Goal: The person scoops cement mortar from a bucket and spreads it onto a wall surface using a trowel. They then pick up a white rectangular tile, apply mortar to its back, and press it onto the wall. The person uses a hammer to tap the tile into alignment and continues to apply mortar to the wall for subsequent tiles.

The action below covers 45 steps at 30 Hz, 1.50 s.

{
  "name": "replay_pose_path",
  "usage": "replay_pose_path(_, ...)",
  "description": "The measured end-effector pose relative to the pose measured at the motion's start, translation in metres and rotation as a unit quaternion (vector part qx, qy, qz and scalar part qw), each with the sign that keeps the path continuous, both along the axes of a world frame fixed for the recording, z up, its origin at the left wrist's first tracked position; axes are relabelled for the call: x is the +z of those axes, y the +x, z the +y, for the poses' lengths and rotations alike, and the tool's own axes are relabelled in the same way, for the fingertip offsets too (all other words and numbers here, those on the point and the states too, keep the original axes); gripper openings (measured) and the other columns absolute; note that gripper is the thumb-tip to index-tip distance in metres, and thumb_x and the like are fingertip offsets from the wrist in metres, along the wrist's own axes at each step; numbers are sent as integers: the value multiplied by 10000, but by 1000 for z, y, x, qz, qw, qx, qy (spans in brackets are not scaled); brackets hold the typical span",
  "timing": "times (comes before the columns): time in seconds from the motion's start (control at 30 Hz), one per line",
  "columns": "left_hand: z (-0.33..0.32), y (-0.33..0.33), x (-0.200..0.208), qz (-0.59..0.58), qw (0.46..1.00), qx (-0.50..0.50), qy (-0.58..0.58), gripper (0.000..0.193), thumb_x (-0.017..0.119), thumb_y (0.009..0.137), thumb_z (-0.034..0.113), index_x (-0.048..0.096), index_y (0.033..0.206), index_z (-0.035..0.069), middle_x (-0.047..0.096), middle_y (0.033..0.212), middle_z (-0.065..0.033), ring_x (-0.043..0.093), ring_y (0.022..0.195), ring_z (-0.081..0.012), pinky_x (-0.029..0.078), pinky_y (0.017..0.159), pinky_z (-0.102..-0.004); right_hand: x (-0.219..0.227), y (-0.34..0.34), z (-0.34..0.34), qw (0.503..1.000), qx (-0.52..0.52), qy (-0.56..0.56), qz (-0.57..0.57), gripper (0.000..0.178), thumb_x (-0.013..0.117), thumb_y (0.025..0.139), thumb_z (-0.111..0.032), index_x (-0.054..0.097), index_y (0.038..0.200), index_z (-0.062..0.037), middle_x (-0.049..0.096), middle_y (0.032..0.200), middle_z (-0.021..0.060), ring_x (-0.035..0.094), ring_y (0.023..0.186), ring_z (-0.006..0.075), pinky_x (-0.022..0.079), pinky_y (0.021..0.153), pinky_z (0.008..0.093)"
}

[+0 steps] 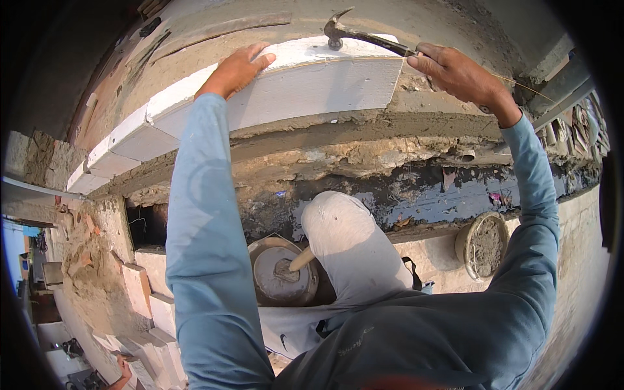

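Note:
My right hand (455, 75) is wrapped round the handle of a claw hammer (364, 36). The hammer's head rests on or just above the top of a white block (325, 84), close to the block's right end. My left hand (237, 70) lies on the same row of blocks, left of the hammer, with its thumb apart from the fingers. Along the block's upper edge runs a thin string (305, 63), which continues right past my right hand. Grey mortar (364, 133) lies in a bed under the blocks.
Below the wall runs a ditch of dark water (448, 195) with litter. By my knee stands a bucket (257, 283) with a wooden-handled tool (302, 259) in it. A mortar bucket (484, 247) stands right. Loose blocks (159, 357) and another person's hand (123, 367) are lower left.

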<state>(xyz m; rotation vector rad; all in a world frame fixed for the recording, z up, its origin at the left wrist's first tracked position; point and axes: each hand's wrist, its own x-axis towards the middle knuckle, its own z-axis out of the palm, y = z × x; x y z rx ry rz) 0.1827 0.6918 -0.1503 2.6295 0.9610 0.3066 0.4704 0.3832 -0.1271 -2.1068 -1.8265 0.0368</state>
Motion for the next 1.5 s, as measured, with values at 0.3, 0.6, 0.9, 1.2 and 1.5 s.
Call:
replay_pose_path(0.3, 14, -90, 9, -65, 958, 241, 140, 454, 524, 998, 437, 728, 1216, 96, 722, 1144, -213, 658, 1119, -406, 499, 992, -460, 54, -76, 10, 897, 38, 270, 349, 386, 570, 1037, -462, 606, 1073, -79, 474, 695, -39, 396, 473, 2, 332, 379, 160)
replay_pose_path(0.6, 12, -102, -9, -77, 952, 254, 150, 406, 521, 988, 399, 750, 1174, 118, 733, 1105, -205, 676, 1060, -400, 524, 944, -473, 29, -89, 93, 983, 32, -118, 140, 439, 478, 1069, -502, 529, 1063, -66, 398, 612, -35, 384, 416, 45, 363, 375, 233)
replay_pose_path(0.9, 12, -113, -3, -110, 963, 210, 124, 370, 554, 978, 314, 732, 1181, 62, 713, 1161, -219, 639, 1130, -408, 490, 1010, -464, 64, -136, 104, 909, 130, 149, 367, 375, 598, 1024, -363, 549, 1159, -17, 480, 689, -28, 442, 513, 27, 388, 411, 184)
replay_pose_path(1.2, 76, -226, -54, -576, 574, 524, -253, 418, 563, 966, 234, 595, 1333, 35, 652, 1252, -177, 652, 1093, -349, 535, 915, -439, 59, -217, 179, 944, 153, 71, 284, 530, 567, 1027, -488, 519, 1397, -111, 503, 704, -16, 463, 521, 32, 372, 418, 190)
replay_pose_path(1.5, 87, -206, -110, -551, 649, 389, -351, 590, 531, 984, 135, 380, 1554, 117, 429, 1562, -69, 466, 1373, -231, 425, 1078, -384, 3, -282, 349, 909, 293, 296, -29, 493, 497, 1071, -410, 419, 1464, -122, 566, 758, 56, 541, 563, 93, 445, 448, 242)
